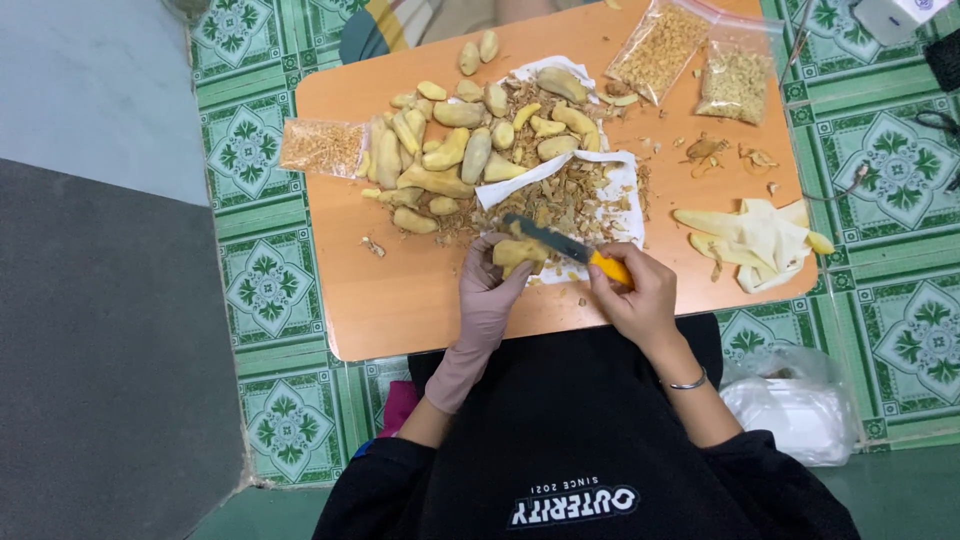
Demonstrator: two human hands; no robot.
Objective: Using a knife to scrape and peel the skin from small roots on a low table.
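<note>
The gloved left hand (487,290) grips a root (518,254); the right hand (632,295) grasps a knife (565,246) against it. A peeled pile (450,150) lies far left, so most look done.

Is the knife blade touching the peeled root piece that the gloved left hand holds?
Touching. The head view shows the knife blade lying directly across the root piece held by the left hand, with no visible gap.
</note>
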